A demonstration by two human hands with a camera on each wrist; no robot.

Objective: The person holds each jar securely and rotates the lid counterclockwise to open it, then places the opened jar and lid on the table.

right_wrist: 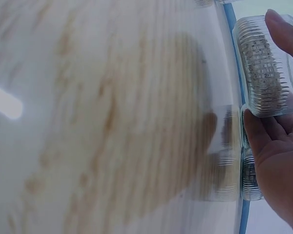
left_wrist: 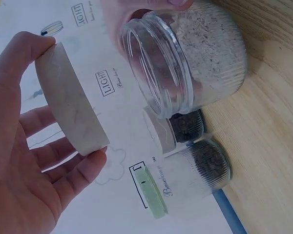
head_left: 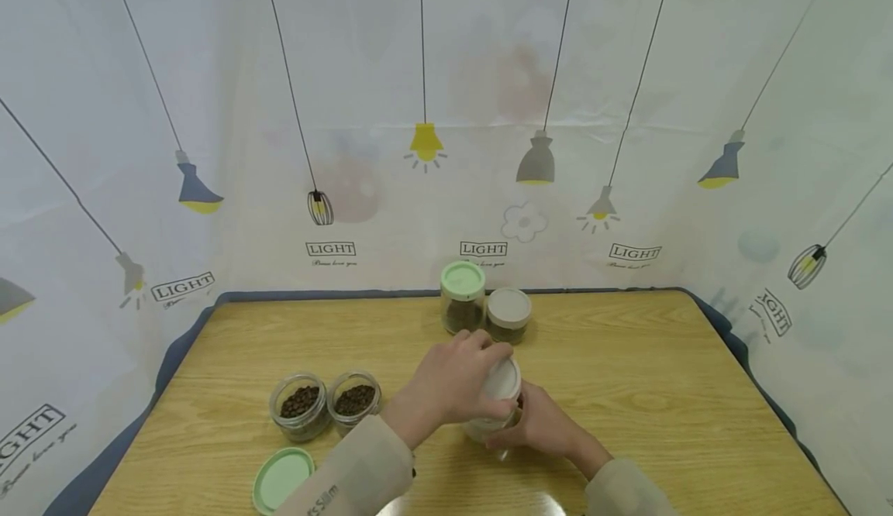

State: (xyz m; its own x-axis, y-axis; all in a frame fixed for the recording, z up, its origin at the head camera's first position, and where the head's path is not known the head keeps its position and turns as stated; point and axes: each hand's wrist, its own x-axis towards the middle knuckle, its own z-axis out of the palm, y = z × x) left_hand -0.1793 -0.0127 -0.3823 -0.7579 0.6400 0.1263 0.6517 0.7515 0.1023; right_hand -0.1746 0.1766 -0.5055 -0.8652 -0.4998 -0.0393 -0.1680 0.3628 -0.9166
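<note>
My left hand [head_left: 456, 380] pinches a white lid [left_wrist: 71, 100] by its rim. In the left wrist view this lid is off the ribbed glass jar [left_wrist: 210, 53], with a gap between lid and mouth. Pale, flaky contents lie inside the jar. The fingers and thumb of my right hand [head_left: 547, 423] are round the jar's side; in the right wrist view the right hand [right_wrist: 283, 161] holds the jar [right_wrist: 263, 68] between thumb and fingers. From the head view, the lid [head_left: 504, 380] overlaps the jar's mouth.
Behind the hands stand a green-lidded jar [head_left: 463, 299] and a shorter white-lidded jar [head_left: 508, 314], both with dark contents. On the left are two uncovered jars of dark beans, one [head_left: 300, 407] beside the other [head_left: 354, 400]. A green lid [head_left: 282, 479] lies near the left sleeve.
</note>
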